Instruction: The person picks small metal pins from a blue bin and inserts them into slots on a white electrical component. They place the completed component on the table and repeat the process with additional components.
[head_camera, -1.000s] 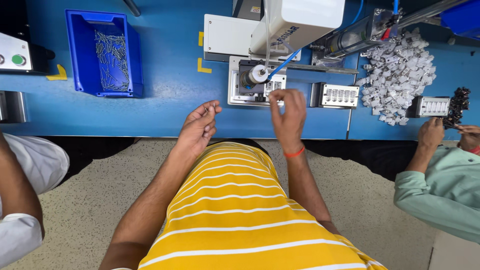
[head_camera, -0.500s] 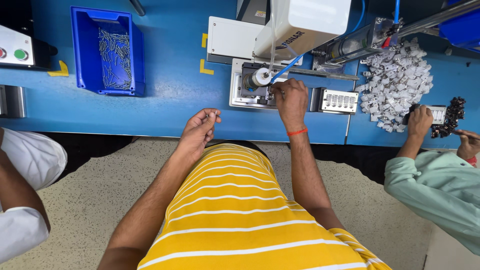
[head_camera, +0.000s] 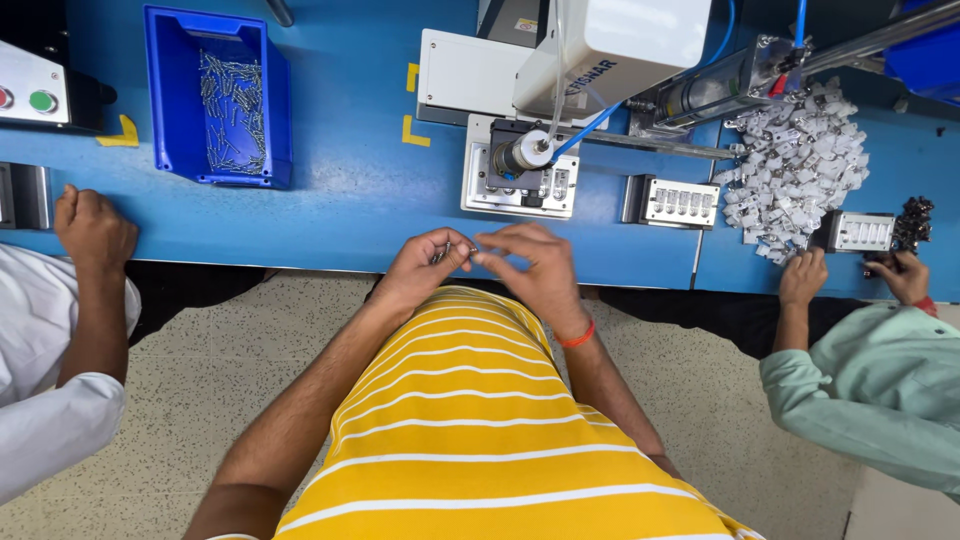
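While both hands meet at the bench (head_camera: 350, 215) edge, the left hand (head_camera: 425, 265) and right hand (head_camera: 530, 265) pinch tiny metal pins (head_camera: 458, 250); placing them next needs care.

I see bright, even light from overhead, with only soft shadow under the bench (head_camera: 340, 200) edge. The white machine housing (head_camera: 620, 40) glares slightly. Focus is sharp at centre, though the fingertips (head_camera: 470, 250) blur a little. The wide lens bows the frame's edges and corners.
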